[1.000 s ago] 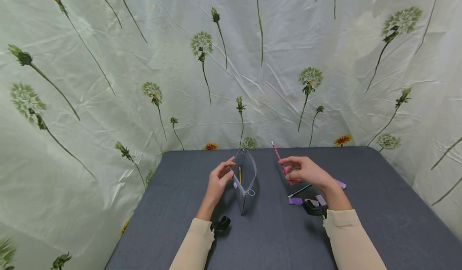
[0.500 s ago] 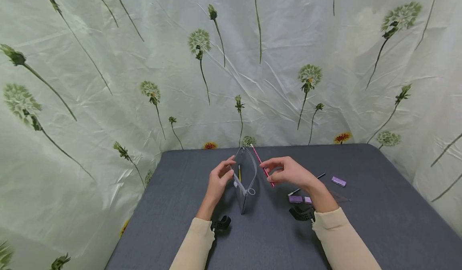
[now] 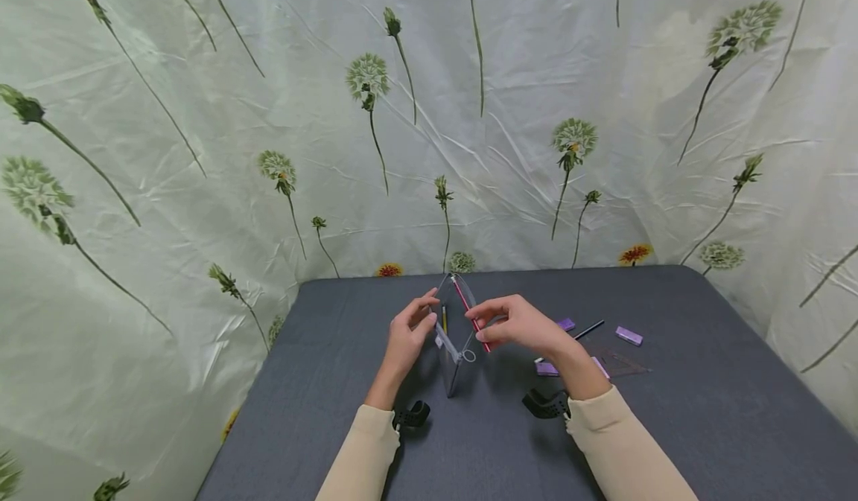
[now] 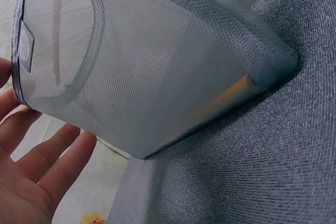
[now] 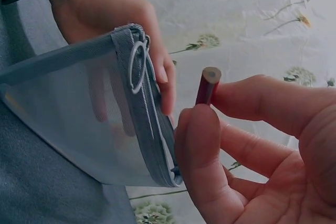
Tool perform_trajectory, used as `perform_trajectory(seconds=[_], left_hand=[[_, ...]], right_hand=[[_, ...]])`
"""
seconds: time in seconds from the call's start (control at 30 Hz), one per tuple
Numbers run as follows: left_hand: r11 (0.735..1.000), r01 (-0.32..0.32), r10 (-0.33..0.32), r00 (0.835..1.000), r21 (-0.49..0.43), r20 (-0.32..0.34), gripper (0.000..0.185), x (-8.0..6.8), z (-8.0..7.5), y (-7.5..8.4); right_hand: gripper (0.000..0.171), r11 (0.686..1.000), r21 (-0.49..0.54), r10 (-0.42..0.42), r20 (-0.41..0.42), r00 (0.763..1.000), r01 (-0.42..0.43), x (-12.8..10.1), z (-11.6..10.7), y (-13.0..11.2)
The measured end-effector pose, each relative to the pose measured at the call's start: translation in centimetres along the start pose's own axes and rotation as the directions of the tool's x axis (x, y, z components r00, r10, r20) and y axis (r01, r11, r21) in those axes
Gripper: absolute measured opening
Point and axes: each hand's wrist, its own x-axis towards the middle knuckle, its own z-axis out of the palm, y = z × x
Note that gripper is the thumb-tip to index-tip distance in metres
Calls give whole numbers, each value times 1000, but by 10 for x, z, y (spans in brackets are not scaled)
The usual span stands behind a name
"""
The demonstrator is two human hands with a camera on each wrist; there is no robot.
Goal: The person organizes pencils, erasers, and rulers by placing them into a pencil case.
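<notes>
A grey mesh zip pencil case [image 3: 450, 373] stands upright on the table with its mouth open. My left hand [image 3: 407, 336] pinches the left side of its rim between thumb and fingers. A yellow pencil [image 3: 445, 321] shows inside, and through the mesh in the left wrist view. My right hand [image 3: 519, 327] pinches a red pencil [image 5: 207, 88] between thumb and fingers, with its flat bare end towards the right wrist camera. In the head view the pencil slants across the right edge of the case's mouth. A ring pull [image 5: 137, 67] hangs from the zip.
Right of the case lie a dark pencil [image 3: 591, 329], a purple-wrapped block [image 3: 628, 336], another purple piece [image 3: 546, 368] and a clear set square [image 3: 625, 365]. My right forearm partly covers them. Behind the dark table [image 3: 348, 322] hangs a flowered curtain [image 3: 322, 114].
My right hand has moved left with the red pencil, from above the scattered items to the mouth of the pencil case. My left hand keeps its hold on the case's rim.
</notes>
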Motion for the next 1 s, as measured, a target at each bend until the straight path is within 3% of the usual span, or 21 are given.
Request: perform_trajectory(seconds=[0.27, 0.5, 0.67, 1.0], left_hand=[[1000, 24, -24, 999, 3, -37, 20, 3, 5, 7], [999, 29, -26, 995, 24, -93, 18, 4, 9, 13], [998, 54, -51, 994, 36, -93, 21, 4, 10, 17], [996, 82, -79, 992, 30, -94, 20, 4, 12, 18]], right_hand=[[33, 997, -75, -5, -32, 999, 3, 5, 4, -1], [26, 985, -172, -14, -121, 992, -7, 11, 11, 0], [18, 973, -231, -33, -192, 981, -13, 13, 19, 1], [14, 959, -284, -57, -219, 974, -8, 12, 23, 0]])
